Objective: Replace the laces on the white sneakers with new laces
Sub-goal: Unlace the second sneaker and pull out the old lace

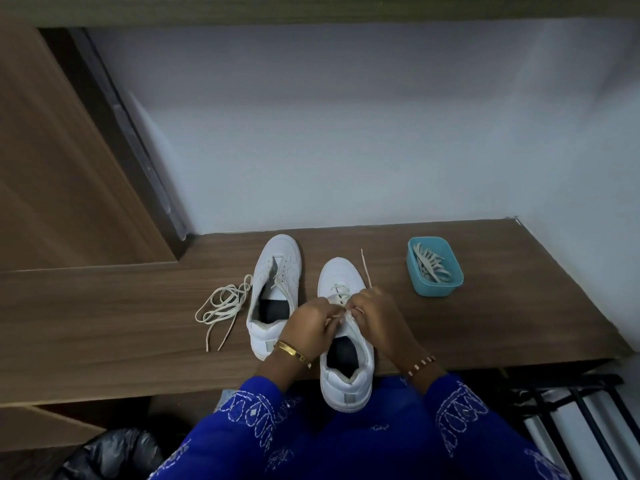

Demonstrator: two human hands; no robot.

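- Left sneaker (pixel 273 292) mostly unlaced; loose lace (pixel 221 306) beside it on worktop (pixel 104 306).
- Both hands' fingers, left hand (pixel 310 322) and right hand (pixel 375 313), pinched the lace (pixel 366 268) at the right sneaker (pixel 346 379); lacing apparently unfinished.
- Tub (pixel 450 289) held more laces.

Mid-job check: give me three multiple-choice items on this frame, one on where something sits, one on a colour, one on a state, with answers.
1. Where does the loose lace lie?
A. left of the left sneaker
B. inside the tub
C. on the floor

2. What colour is the tub holding laces?
A. red
B. teal blue
C. black

3. What are the hands doing?
A. resting flat on the shelf
B. lifting the tub
C. both pinching the lace at the right sneaker

Answers: 1 A, it is piled on the wooden shelf beside that shoe. 2 B, its walls are teal blue. 3 C, the left hand and right hand meet over its eyelets, fingers curled on the lace.
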